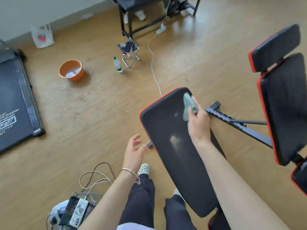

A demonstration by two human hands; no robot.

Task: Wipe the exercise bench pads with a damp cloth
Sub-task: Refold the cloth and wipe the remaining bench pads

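Wood floor [99,113] all round; right hand [198,123] grips cloth [188,105] at the far corner of the pad [162,127], and left hand [134,151] hangs loose and empty. Best to press flat and overlap strokes nearward over the pale smudges [174,141].

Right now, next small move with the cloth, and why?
Probably draw the right hand and its green cloth back along the black bench pad onto the pale dusty smudge: the cloth sits at the pad's far corner, and that patch looks unwiped.
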